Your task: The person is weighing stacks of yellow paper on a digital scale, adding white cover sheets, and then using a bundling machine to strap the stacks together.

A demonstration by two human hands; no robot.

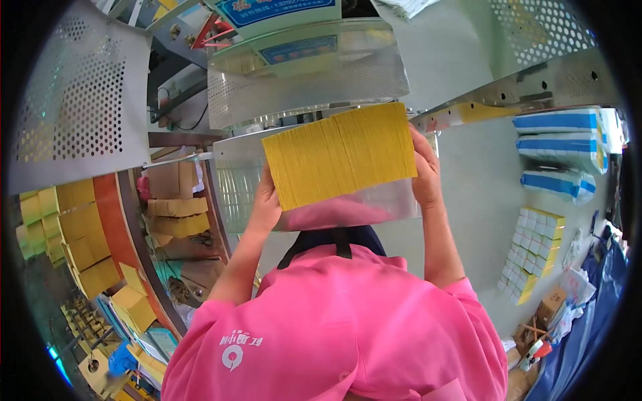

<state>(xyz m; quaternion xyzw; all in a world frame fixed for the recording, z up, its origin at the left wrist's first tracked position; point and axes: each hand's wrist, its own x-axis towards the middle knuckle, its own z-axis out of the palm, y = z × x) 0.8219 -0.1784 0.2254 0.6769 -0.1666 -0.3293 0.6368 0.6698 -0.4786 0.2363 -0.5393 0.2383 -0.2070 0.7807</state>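
A long stack of yellow paper sheets (341, 155), packed on edge, is held between my two hands. My left hand (266, 197) presses against its left end, and my right hand (426, 167) closes on its right end. The stack tilts slightly, its right end farther away than its left. Below it lies a shiny metal tray (401, 200) that mirrors my pink sleeves and shirt. Beyond the stack rises a curved, see-through cover (307, 77). My fingertips are partly hidden behind the paper.
Perforated metal panels (80, 93) flank the machine at left, with another panel (542, 33) at right. Blue-and-white wrapped packs (558, 147) and bundled yellow-edged stacks (531, 250) stand on the right floor. Yellow piles (87, 234) and a shelf with cardboard boxes (177, 217) are at left.
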